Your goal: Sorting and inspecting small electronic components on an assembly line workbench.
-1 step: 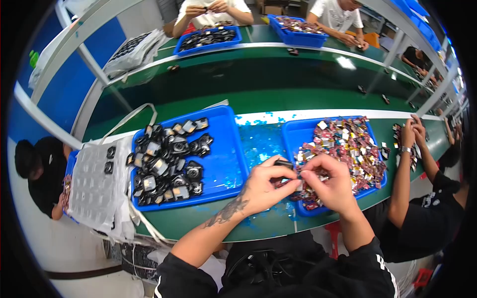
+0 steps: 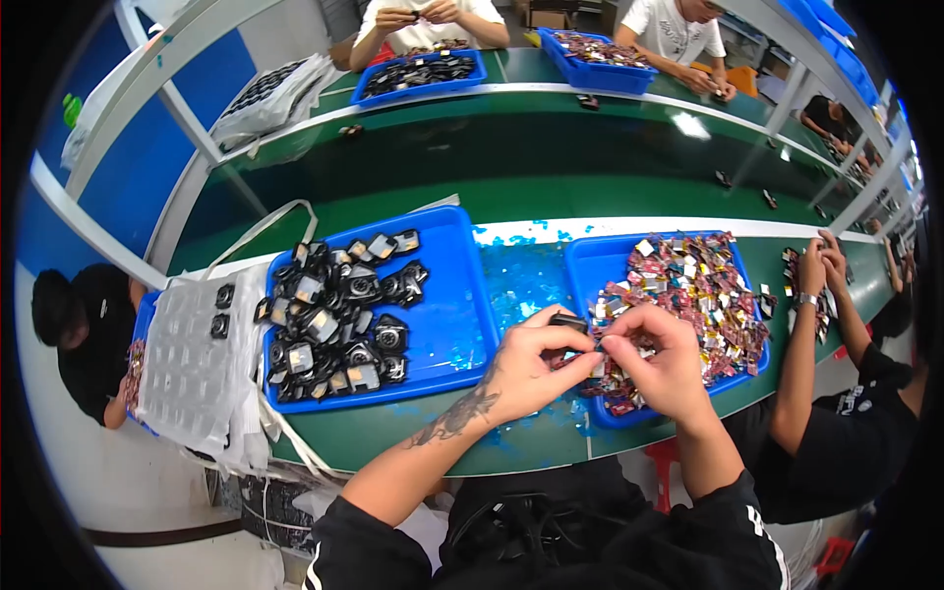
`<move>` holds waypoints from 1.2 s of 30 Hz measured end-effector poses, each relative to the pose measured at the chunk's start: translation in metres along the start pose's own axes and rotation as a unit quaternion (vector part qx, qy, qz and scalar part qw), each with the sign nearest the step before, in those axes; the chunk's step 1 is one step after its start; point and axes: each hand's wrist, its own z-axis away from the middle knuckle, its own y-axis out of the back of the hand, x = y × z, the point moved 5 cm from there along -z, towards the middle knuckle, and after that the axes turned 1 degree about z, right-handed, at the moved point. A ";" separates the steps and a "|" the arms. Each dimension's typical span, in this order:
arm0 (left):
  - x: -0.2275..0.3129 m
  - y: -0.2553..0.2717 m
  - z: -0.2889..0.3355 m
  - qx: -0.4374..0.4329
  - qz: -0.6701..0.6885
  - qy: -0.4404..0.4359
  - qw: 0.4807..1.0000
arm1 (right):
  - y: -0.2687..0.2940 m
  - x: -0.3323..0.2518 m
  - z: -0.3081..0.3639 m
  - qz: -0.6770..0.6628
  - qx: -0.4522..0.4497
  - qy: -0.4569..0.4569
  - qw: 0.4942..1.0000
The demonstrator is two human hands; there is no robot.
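Observation:
My left hand [image 2: 536, 366] is closed around a small black plastic part [image 2: 567, 321], whose dark end sticks up above the fingers. Close against it, thumb and forefinger of my right hand [image 2: 661, 362] are pinched together at the part; whatever they grip is too small to make out. Both hands hover over the near left edge of a blue tray [image 2: 588, 258] heaped with small reddish circuit boards [image 2: 678, 285]. To the left, another blue tray [image 2: 447, 320] holds a pile of black camera-like housings [image 2: 362, 286], some with pale square faces.
A clear plastic blister tray [image 2: 187, 349] with two black parts lies at far left. Blue flecks [image 2: 521, 285] litter the green bench between the trays. A co-worker's hands [image 2: 821, 265] work at right. Across the dark green belt [image 2: 452, 162], others sit by blue trays [image 2: 462, 90].
The whole view has shifted slightly, with the scene a little further right. My hands keep the same pinching pose around the black part.

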 end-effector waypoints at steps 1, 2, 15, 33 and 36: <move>-0.001 0.000 0.000 -0.001 0.008 0.023 1.000 | 0.001 0.001 0.000 -0.008 0.003 -0.021 1.000; -0.001 0.002 0.002 0.001 0.008 0.024 1.000 | -0.002 -0.003 -0.001 0.018 0.011 0.003 1.000; -0.007 0.008 0.002 0.041 0.008 0.038 0.998 | -0.010 0.001 -0.013 0.042 0.001 0.022 0.999; -0.014 0.016 0.001 0.101 0.045 0.072 0.991 | -0.024 -0.028 0.000 0.259 -0.008 0.159 0.953; -0.018 0.018 -0.002 0.100 0.080 0.068 0.989 | -0.012 -0.021 -0.012 0.239 -0.011 0.133 0.962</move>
